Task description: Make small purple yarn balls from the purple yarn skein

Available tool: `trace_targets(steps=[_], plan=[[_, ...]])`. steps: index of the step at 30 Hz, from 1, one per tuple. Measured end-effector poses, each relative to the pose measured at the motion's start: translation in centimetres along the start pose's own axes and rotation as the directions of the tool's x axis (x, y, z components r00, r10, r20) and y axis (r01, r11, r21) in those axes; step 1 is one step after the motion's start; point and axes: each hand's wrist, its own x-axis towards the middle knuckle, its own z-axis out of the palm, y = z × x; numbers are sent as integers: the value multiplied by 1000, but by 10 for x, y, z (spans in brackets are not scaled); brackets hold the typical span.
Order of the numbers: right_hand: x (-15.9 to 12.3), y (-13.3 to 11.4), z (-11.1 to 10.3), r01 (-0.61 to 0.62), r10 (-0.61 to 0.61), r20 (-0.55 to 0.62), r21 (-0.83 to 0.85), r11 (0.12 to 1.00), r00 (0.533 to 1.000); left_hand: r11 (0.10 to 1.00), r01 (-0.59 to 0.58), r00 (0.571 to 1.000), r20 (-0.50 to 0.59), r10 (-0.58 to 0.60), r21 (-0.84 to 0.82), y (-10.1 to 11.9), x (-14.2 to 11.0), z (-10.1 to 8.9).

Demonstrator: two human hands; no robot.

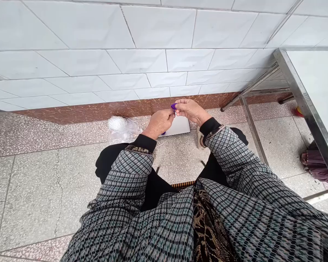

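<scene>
Purple soft material, a small piece [173, 106], is located between the two hands, slightly above the centre of the view. Read all directions from a dial centred on this piece, with 12 o'clock toward the wall.

Right hand [191, 110]: positioned at 3 o'clock. Thumb and forefinger are brought together and pinch the piece; the remaining fingers are curled beneath.

Left hand [161, 122]: positioned between 7 and 8 o'clock. Fingers are folded inward, with thumb and forefinger drawn together at the lower edge of the piece. The fingertips are small and partly covered in this view, so what they grip cannot be told.

Flat white panel [182, 125]: below the hands, between 5 and 6 o'clock. A second purple bit [163, 133] shows at 7 o'clock, just beside the left wrist.

White cord bundle [117, 123]: on the speckled floor [79, 182], between 8 and 9 o'clock, near clear plastic wrapping [128, 127]. Loose strands extend toward the left hand.

White tiled wall [153, 29]: 12 o'clock, with a brown base strip [98, 111].

Metal-framed table [306, 91]: 3 o'clock, well apart from the hands.
</scene>
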Motion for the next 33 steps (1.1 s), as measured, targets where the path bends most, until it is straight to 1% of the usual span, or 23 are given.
trace_targets(steps=[3, 5, 6, 8, 10, 12, 14, 16, 18, 19, 20, 22, 23, 24, 26, 28, 30, 31, 33], plan=[[5, 2, -2, 92, -93, -60, -27, 995, 994, 993, -117, 990, 88, 114, 32, 1, -1, 5], [9, 4, -5, 137, -150, -111, -121, 983, 982, 979, -200, 973, 122, 195, 30, 2, -3, 6], [11, 5, -7, 144, -170, -133, -184, 972, 976, 973, -231, 967, 116, 227, 21, 2, -4, 6], [12, 6, -9, 116, -170, -137, -334, 936, 976, 967, -256, 965, 52, 256, -5, 1, -5, 2], [10, 8, -9, 64, -97, -51, -457, 887, 994, 975, -219, 975, -45, 218, -25, -1, -5, -4], [4, 7, -8, 28, 16, 85, -497, 867, 996, 991, -131, 983, -132, 125, -34, -4, -4, -10], [-3, 4, -6, 3, 86, 189, -426, 905, 978, 999, -27, 983, -183, 19, -40, -7, -2, -15], [-8, 0, -5, -26, 99, 234, -299, 954, 967, 996, 75, 980, -184, -81, -40, -9, 0, -16], [-10, -4, -5, -39, 78, 233, -165, 985, 969, 988, 151, 979, -134, -152, -19, -9, 2, -14], [-10, -5, -6, -32, 54, 213, -103, 994, 976, 988, 156, 983, -93, -156, -8, -8, 2, -12], [-8, -6, -7, -14, 23, 180, -53, 998, 983, 991, 132, 990, -42, -132, -5, -7, 2, -9], [-3, -5, -9, 48, -46, 92, -23, 999, 995, 999, 14, 997, 71, -12, -34, -3, 1, -4], [0, -4, -9, 85, -82, 50, -60, 995, 995, 997, -52, 991, 121, 60, -64, 0, 0, -2], [3, -2, -10, 116, -116, 10, -131, 985, 993, 990, -107, 980, 159, 121, -94, 1, 0, 0], [8, 2, -10, 144, -170, -51, -328, 934, 984, 975, -172, 962, 190, 196, -138, 4, -2, 1], [10, 5, -9, 121, -173, -59, -504, 855, 983, 968, -198, 961, 164, 222, -152, 4, -3, -1], [10, 6, -9, 90, -113, -2, -595, 798, 994, 972, -191, 974, 95, 204, -135, 2, -3, -5], [9, 6, -9, 84, -70, 47, -605, 792, 996, 979, -168, 984, 45, 174, -118, -1, -3, -7], [5, 6, -10, 83, 4, 151, -565, 821, 989, 992, -95, 994, -65, 90, -87, -6, -1, -12]])
